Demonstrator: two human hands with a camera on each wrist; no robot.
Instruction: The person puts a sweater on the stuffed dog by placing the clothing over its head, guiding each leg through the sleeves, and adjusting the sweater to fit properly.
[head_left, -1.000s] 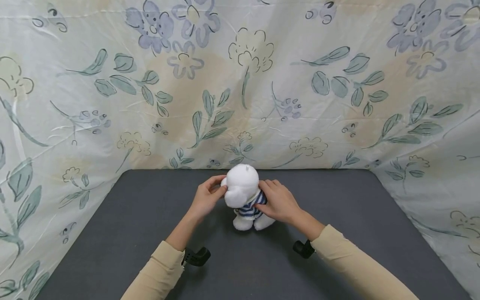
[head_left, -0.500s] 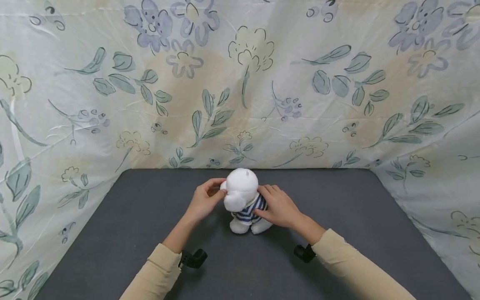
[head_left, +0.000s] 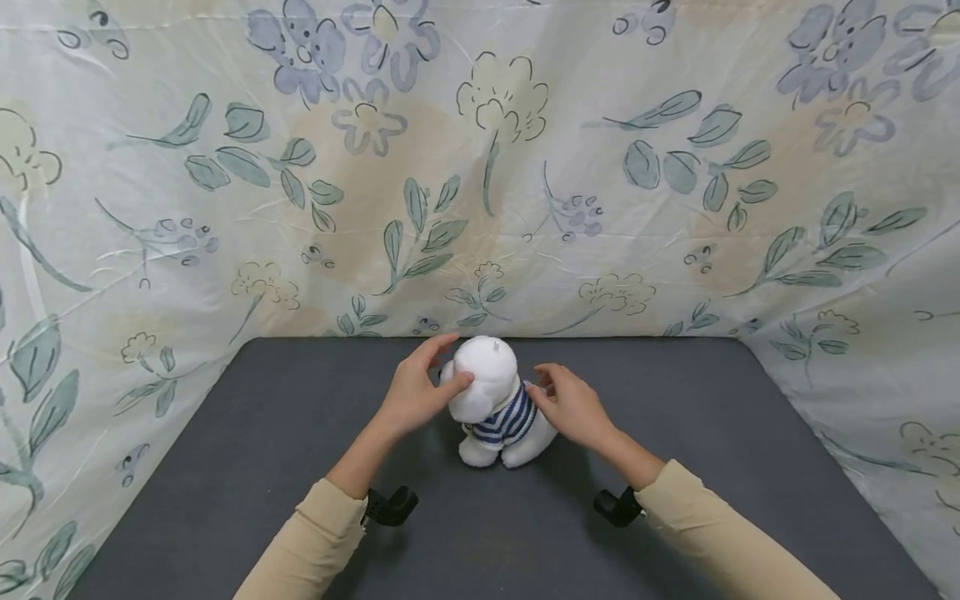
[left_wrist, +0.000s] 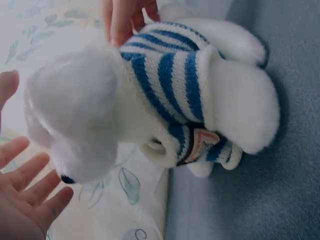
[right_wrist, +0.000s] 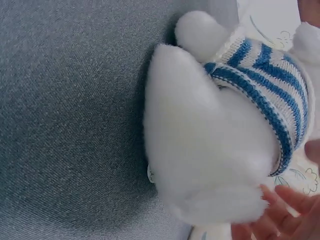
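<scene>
A white plush dog (head_left: 483,367) in a blue-and-white striped knitted sweater (left_wrist: 172,82) sits upright on the dark table, its head toward the left. Around the head my left hand (head_left: 420,387) is spread, thumb in front and fingers beyond it; in the left wrist view those fingers (left_wrist: 30,177) are straight and apart beside the dark nose (left_wrist: 67,179). My right hand (head_left: 573,404) hovers by the dog's back with loosely bent fingers. The right wrist view has its fingers (right_wrist: 280,215) near the white rear (right_wrist: 200,140); whether they touch the fur I cannot tell.
The dark grey table (head_left: 247,467) spreads around the toy. Behind it and along both sides hangs a floral curtain (head_left: 525,183). Black wrist cameras (head_left: 392,506) are strapped below both hands.
My left hand has opened from its pinch at the dog's muzzle and spread around the head. The right hand has let go of the sweater and drawn back to the right.
</scene>
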